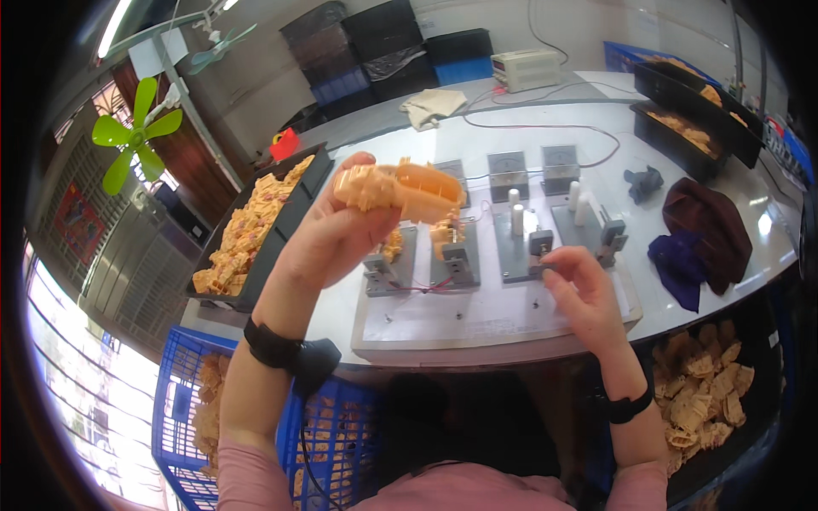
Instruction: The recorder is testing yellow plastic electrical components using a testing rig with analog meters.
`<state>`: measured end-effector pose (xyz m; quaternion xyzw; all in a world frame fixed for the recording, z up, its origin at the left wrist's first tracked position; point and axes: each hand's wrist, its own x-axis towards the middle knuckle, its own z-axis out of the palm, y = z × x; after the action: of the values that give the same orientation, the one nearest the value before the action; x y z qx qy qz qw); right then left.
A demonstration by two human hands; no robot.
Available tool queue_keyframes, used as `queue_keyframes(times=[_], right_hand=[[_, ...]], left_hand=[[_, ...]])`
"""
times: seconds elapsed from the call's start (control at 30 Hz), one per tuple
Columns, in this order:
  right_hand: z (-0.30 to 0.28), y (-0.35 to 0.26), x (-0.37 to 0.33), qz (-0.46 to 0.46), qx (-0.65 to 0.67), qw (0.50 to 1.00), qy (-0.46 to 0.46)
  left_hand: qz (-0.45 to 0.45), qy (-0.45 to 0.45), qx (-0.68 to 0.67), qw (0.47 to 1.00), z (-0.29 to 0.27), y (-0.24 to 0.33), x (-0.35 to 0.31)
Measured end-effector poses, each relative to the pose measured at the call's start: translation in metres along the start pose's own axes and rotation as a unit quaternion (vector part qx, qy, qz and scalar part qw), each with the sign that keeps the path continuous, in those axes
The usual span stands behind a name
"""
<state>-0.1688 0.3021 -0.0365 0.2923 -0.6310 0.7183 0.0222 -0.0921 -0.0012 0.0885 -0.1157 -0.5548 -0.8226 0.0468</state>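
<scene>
My left hand (319,234) is raised over the bench, its fingers wrapped round an orange plastic housing (430,192) with a hollow, open side. Below it, two grey test fixtures (454,271) hold orange parts, partly hidden by the hand. My right hand (584,294) is at the front of a third grey fixture (515,266), thumb and forefinger curled together by its upright clamp block (540,243). What those fingertips grip is too small to make out. White posts (517,220) stand on this fixture, which bears no orange part. A fourth fixture (615,234) with white posts is at its right.
Panel meters (508,175) stand behind the fixtures. A long black tray (256,230) of orange parts lies left; black bins (682,136) stand far right. Dark cloths (707,234) lie on the right. Blue crates (175,383) and a black bin (707,392) of parts flank me below bench height.
</scene>
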Motion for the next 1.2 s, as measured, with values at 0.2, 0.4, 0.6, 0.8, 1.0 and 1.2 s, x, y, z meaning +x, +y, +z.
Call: queue_keyframes(times=[0.2, 0.4, 0.6, 0.8, 1.0, 1.2], right_hand=[[-0.001, -0.006, 0.000, -0.029, -0.019, 0.999, -0.026], [-0.004, -0.010, -0.001, -0.043, -0.030, 0.998, -0.033], [-0.004, -0.010, -0.001, -0.056, -0.037, 0.997, -0.032], [-0.004, -0.009, -0.002, -0.053, -0.044, 0.997, -0.035], [-0.003, -0.008, -0.001, -0.051, -0.045, 0.997, -0.033], [-0.003, -0.009, -0.002, -0.044, -0.047, 0.997, -0.034]], left_hand=[[-0.050, -0.046, 0.161, 0.984, 0.031, 0.003, 0.062], [0.020, -0.101, 0.620, 0.778, 0.044, -0.025, 0.100], [0.064, -0.127, 0.672, 0.726, 0.046, -0.042, 0.111], [0.005, -0.090, 0.627, 0.773, 0.039, -0.033, 0.115], [-0.056, -0.036, 0.630, 0.774, 0.035, -0.033, 0.124], [-0.014, -0.043, 0.676, 0.736, 0.030, -0.034, 0.131]])
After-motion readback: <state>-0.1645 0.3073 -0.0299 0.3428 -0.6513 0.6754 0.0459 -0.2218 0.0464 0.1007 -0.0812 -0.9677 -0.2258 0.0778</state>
